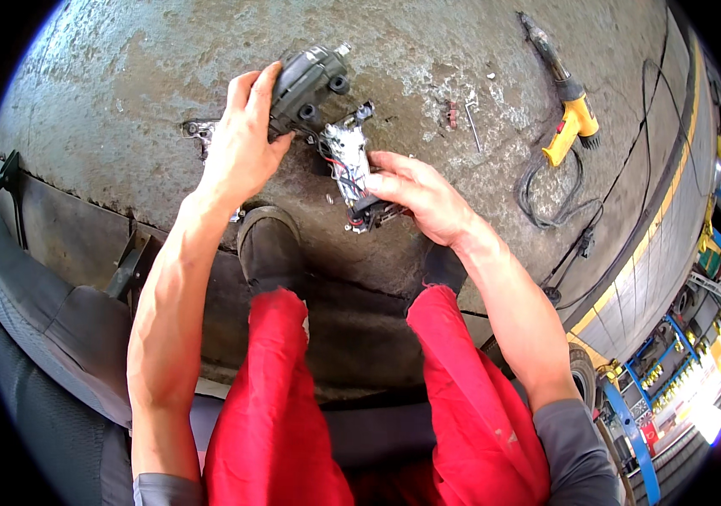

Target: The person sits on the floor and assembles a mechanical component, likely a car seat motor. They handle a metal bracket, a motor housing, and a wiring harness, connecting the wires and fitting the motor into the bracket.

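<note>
My left hand is closed round a dark grey motor-like housing with rounded mounting lugs and a short shiny shaft end. To its right, my right hand grips an opened mechanism with a whitish, smeared inside and thin red and dark wires. The wires seem to run toward the housing, but where they join is hidden. Partly behind my left wrist lies a small metal bracket on the floor. Both held parts are just above the concrete, in front of my shoes.
A yellow heat gun lies at the right with its coiled black cable. A thin metal rod and a small reddish piece lie nearer. Dark seats stand at the left, a blue rack far right.
</note>
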